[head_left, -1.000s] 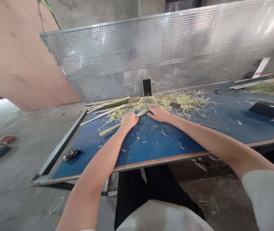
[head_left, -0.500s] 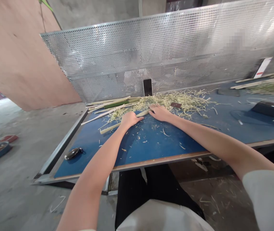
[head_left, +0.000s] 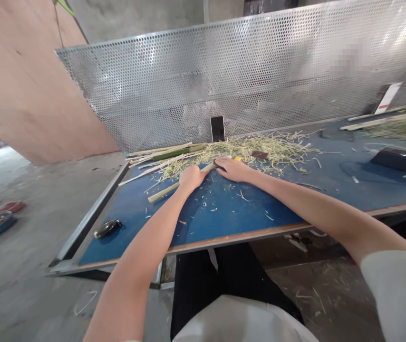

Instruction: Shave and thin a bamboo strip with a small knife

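A pale bamboo strip (head_left: 163, 193) lies slantwise on the blue tabletop, its near end pointing to the lower left. My left hand (head_left: 190, 178) is closed round its middle, thumb stretched along it toward the right. At the strip's upper right end, my right hand (head_left: 233, 170) is closed with curled fingers. A thin dark edge shows at those fingertips and a small yellow patch (head_left: 237, 158) behind the knuckles; what the right hand grips is mostly hidden. Curly bamboo shavings (head_left: 277, 148) are heaped just behind both hands.
A green bamboo piece (head_left: 174, 153) lies among split strips at the back left. A phone (head_left: 217, 128) leans on the perforated metal screen (head_left: 174, 90). A dark brown block (head_left: 259, 155) rests on the shavings. A shiny dark oval object (head_left: 107, 229) sits near the left corner.
My right hand has shifted slightly left along the strip, closer to my left hand. The yellow patch behind it has come into sight. My left hand still holds the strip.
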`<state>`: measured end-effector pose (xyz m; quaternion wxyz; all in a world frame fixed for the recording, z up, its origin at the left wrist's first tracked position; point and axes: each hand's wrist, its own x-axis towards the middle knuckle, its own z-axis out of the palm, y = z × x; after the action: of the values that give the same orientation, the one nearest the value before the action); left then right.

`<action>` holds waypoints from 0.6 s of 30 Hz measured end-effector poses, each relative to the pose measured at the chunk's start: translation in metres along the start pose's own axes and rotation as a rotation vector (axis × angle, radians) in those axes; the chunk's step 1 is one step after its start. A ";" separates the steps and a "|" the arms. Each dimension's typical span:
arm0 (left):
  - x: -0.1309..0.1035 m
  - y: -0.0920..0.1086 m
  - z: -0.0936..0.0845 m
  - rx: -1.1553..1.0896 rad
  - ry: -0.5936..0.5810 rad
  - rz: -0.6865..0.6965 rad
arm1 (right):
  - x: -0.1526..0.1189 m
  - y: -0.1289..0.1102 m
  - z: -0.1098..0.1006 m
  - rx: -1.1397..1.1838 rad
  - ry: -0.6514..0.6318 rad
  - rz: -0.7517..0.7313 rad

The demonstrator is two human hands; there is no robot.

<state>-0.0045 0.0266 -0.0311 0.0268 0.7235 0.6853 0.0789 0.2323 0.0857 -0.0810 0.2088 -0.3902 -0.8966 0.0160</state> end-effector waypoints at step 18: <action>0.000 0.000 0.001 0.035 0.009 0.031 | 0.002 -0.002 0.013 0.016 -0.001 -0.112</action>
<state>-0.0045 0.0269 -0.0323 0.0098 0.7340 0.6754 0.0706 0.2247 0.0880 -0.0919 0.2119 -0.3379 -0.9169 0.0118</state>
